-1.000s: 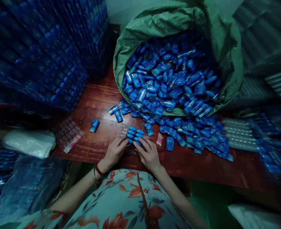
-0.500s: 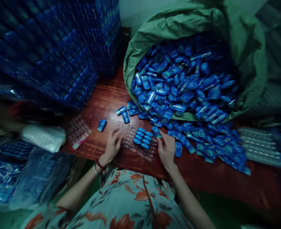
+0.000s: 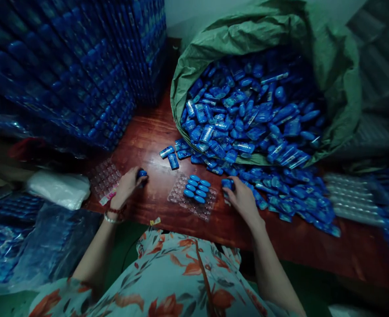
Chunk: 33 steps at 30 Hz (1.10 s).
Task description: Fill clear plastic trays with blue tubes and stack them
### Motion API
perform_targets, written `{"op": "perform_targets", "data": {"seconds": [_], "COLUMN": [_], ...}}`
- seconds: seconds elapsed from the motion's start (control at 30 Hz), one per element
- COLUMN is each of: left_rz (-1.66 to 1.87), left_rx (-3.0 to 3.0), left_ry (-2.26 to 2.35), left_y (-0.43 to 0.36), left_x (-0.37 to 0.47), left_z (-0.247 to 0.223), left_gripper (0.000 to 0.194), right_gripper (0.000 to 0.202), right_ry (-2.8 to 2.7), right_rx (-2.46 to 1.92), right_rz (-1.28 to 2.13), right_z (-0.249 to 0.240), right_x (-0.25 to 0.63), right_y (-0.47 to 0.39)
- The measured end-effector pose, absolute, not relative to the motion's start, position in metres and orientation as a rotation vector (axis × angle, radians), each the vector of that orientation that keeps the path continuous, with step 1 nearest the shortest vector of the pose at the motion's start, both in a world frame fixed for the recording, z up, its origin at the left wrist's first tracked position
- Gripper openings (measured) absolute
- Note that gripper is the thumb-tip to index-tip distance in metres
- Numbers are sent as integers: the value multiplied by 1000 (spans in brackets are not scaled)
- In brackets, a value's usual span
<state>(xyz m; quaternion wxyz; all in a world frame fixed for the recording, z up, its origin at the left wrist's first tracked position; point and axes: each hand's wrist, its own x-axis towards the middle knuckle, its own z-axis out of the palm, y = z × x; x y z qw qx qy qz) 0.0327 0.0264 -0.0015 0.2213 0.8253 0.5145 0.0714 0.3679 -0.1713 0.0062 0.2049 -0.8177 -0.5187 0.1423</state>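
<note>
My left hand (image 3: 128, 187) is left of the middle on the wooden table, its fingers closed round a small blue wrapped packet (image 3: 142, 173). On the right, my right hand (image 3: 242, 198) grips another blue wrapped packet (image 3: 227, 182) between thumb and fingers, at the edge of a loose heap. Between the hands lies a clear plastic tray (image 3: 176, 198) with rows of moulded pockets. Several blue oval pieces (image 3: 200, 193) sit on it, grouped in two columns towards its middle and right. Printing on the packets is too small to read.
A green sack (image 3: 188, 66) lies open, spilling blue packets (image 3: 293, 193) across the table (image 3: 144, 127). Tall stacks of filled blue trays (image 3: 82, 66) rise at the left. More clear trays (image 3: 104, 180) lie beside my left hand, others (image 3: 353, 198) at far right. A white plastic bundle (image 3: 59, 189) is at left.
My left hand has moved left from beside the tray and closed on the lone packet. My right hand has shifted slightly right, away from the tray, with a packet in its fingers.
</note>
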Motion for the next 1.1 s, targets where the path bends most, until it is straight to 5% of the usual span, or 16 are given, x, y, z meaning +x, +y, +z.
{"op": "perform_targets", "data": {"seconds": [0.17, 0.47, 0.67, 1.1], "left_rz": [691, 591, 587, 823], "left_rx": [2033, 2454, 2649, 2834], "left_ry": [1033, 494, 443, 515], "left_y": [-46, -78, -87, -88], "left_x": [54, 99, 105, 99], "left_z": [4, -23, -16, -41], "left_gripper": [19, 32, 30, 41], "right_gripper": [33, 28, 25, 30], "right_ry": [-995, -1695, -2152, -2350], "right_rx": [-1817, -1737, -1816, -2109], "right_rz": [673, 78, -108, 167], "right_z": [-2, -33, -6, 27], "right_x": [325, 276, 285, 269], "right_y": [-224, -218, -204, -181]}}
